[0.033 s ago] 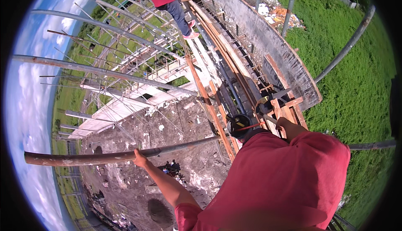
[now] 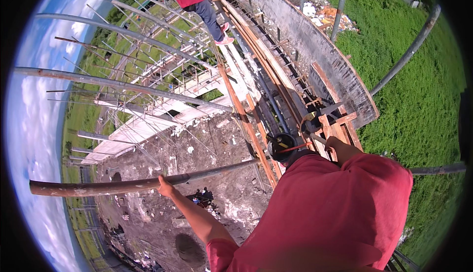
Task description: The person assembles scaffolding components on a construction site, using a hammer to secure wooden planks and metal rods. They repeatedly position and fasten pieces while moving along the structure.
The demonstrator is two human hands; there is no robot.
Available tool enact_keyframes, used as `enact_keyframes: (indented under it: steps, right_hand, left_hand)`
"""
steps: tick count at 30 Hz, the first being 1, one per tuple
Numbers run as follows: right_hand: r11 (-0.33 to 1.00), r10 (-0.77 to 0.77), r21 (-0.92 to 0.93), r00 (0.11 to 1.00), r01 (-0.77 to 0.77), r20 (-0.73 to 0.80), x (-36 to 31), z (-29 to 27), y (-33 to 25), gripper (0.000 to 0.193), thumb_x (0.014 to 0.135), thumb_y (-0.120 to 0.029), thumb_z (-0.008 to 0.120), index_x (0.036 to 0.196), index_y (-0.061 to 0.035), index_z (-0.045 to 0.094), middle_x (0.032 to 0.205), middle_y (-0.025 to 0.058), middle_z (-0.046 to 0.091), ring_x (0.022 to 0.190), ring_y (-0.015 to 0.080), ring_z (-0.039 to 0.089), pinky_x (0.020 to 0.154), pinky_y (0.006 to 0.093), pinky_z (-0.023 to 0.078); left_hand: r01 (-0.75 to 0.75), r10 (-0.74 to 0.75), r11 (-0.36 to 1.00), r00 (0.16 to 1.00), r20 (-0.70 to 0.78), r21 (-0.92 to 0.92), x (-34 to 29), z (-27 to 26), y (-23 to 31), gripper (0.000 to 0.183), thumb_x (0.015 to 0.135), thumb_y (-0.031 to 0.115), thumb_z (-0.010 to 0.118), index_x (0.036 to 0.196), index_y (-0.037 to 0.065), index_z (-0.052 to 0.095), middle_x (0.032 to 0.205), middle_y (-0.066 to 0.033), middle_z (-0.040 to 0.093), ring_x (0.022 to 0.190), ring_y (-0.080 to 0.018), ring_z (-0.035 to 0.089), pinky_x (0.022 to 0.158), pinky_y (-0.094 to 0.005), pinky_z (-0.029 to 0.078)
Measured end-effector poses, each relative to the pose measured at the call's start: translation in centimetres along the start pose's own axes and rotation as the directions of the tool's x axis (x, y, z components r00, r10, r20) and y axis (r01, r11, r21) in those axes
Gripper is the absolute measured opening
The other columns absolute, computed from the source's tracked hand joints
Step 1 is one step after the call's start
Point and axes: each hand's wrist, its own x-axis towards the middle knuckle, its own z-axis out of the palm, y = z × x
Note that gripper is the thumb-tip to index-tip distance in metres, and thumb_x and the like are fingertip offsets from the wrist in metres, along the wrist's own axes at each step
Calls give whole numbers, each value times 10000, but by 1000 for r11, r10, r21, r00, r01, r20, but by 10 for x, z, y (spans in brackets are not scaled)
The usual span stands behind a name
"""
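My left hand [image 2: 166, 187] is wrapped round a rusty steel pipe [image 2: 113, 187], which stretches across the left side toward the planks. At the right, my right hand [image 2: 333, 144] is closed on the pale handle of a tool [image 2: 318, 138]; its head is too unclear to name. Just left of that tool is a round black container [image 2: 282, 146] with something yellow inside and an orange strip across it. A timber frame [image 2: 339, 130] of short boards lies beside my right hand. My red sleeves and shirt cover the lower middle.
Long planks [image 2: 261, 141] and pipes run away along a narrow raised walkway. Another person [image 2: 202, 5] in a red top stands farther along it. Scaffold pipes [image 2: 123, 87] jut out at left above a dirt floor [image 2: 197, 144] far below. A curved grey panel [image 2: 315, 45] borders the right, with grass beyond.
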Motion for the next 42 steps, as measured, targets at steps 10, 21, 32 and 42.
enact_keyframes:
  steps: [10, 21, 32, 42]
  right_hand:
    - [998, 59, 31, 998, -58, -26, 2, 9, 0, 302, 685, -101, 856, 911, 55, 730, 665, 164, 682, 533, 242, 667, 491, 394, 527]
    - [990, 45, 133, 997, -36, -61, 1, 18, 2, 338, 653, -59, 854, 893, 116, 695, 624, 171, 649, 519, 251, 667, 472, 406, 538]
    - [997, 2, 76, 995, 6, -99, -1, 15, -1, 389, 636, -82, 882, 887, 145, 691, 679, 197, 684, 528, 259, 687, 472, 403, 571]
    - [998, 66, 11, 996, -66, -65, -14, 15, -10, 383, 686, -109, 859, 978, 87, 707, 688, 153, 687, 547, 226, 670, 513, 382, 551]
  left_hand:
    - [39, -39, 999, 999, -24, 21, -13, 1, 15, 649, 744, 360, 824, 1104, -144, 633, 1062, -212, 676, 881, -296, 657, 808, -423, 544]
    - [37, -37, 998, 999, -2, 59, -18, -1, 22, 650, 767, 396, 811, 1120, -126, 649, 1081, -227, 672, 916, -311, 659, 826, -430, 541]
    - [36, -36, 999, 999, -24, 29, -22, 0, 23, 632, 795, 343, 812, 1123, -165, 627, 1061, -204, 678, 879, -285, 665, 774, -409, 556]
    - [33, -31, 999, 999, 44, -33, -14, -2, 14, 586, 795, 333, 804, 1069, -162, 654, 1013, -181, 685, 835, -278, 659, 770, -411, 551]
